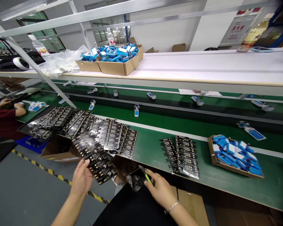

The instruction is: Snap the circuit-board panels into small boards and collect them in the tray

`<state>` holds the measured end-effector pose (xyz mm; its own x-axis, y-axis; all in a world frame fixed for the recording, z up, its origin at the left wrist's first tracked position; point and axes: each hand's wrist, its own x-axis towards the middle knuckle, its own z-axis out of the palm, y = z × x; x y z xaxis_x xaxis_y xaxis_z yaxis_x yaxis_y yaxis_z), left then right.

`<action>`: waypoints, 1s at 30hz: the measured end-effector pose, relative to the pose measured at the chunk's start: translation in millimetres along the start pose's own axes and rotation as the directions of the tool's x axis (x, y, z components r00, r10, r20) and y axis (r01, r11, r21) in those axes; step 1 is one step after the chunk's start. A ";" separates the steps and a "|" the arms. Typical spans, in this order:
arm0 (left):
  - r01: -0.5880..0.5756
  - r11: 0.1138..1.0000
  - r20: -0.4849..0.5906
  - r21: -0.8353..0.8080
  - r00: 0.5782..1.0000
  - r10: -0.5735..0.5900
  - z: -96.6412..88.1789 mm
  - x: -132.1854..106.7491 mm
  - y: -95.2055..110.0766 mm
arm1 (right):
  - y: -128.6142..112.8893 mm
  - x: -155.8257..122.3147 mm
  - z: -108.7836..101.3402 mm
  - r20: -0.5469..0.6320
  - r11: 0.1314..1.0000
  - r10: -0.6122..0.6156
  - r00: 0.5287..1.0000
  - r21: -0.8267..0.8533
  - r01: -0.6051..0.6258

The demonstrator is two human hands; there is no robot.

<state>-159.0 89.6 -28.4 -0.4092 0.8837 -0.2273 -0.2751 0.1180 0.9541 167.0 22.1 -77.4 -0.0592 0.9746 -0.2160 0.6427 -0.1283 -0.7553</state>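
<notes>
Head view: left hand (81, 180) grips a black circuit-board panel (96, 160); right hand (161, 191) pinches green-handled cutters (146, 175), near further panels (186, 157) on the green conveyor belt (151, 144).

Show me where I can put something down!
The green belt is bare between the big board pile and the small board stacks, and between those and the tray of blue packs. The white shelf is bare right of the boxes. The big pile is crowded.

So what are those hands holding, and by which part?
The left hand grips a black circuit-board panel by its near edge; the right hand pinches a green-handled tool by its handle.
</notes>
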 end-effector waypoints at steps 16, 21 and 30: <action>0.200 0.963 0.490 0.180 0.831 -0.265 25.0 -83.4 -61.1 | -50.4 6.0 -29.0 -0.158 0.974 -0.144 0.977 0.153 0.168; 0.158 0.950 0.488 0.269 0.828 -0.276 25.6 -84.1 -62.2 | -48.9 -2.4 -26.6 -0.265 0.993 -0.114 0.957 -0.023 0.112; 0.067 0.919 0.405 0.387 0.884 -0.235 28.0 -83.4 -53.1 | -49.0 -11.8 -27.1 -0.215 0.983 -0.106 0.971 -0.171 0.069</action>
<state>-85.9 22.3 -54.7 0.0555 0.9364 -0.3464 0.0564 0.3435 0.9375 156.9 21.9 -21.0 0.0387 0.9992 0.0030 0.7585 -0.0274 -0.6510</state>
